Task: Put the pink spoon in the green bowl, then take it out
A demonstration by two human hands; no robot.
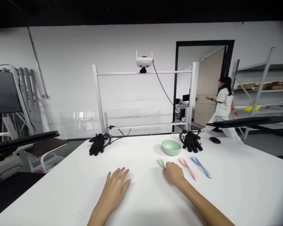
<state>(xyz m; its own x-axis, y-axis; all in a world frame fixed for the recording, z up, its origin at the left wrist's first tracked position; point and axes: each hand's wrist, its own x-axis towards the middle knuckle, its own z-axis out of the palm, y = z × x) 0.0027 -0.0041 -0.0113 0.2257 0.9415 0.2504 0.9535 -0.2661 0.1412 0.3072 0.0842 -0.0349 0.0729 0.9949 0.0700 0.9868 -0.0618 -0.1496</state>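
My right hand (174, 173) is closed around the handle of a green spoon (161, 163); only the bowl end of the spoon shows past my fingers, and the rest is hidden. Flat on the white table (141, 201), my left hand (115, 188) has its fingers apart and holds nothing. A pink spoon (188, 169) lies just right of my right hand, and a blue spoon (201, 167) lies beyond it. Behind the green spoon stands a light green bowl (171, 147).
Black gloves lie at the back, one left (97, 144) and one right (192, 142), with cables. A metal frame (99, 100) carries a white camera device (144, 61). A computer mouse (214, 140) sits at the right edge. A person (224, 103) walks by the doorway.
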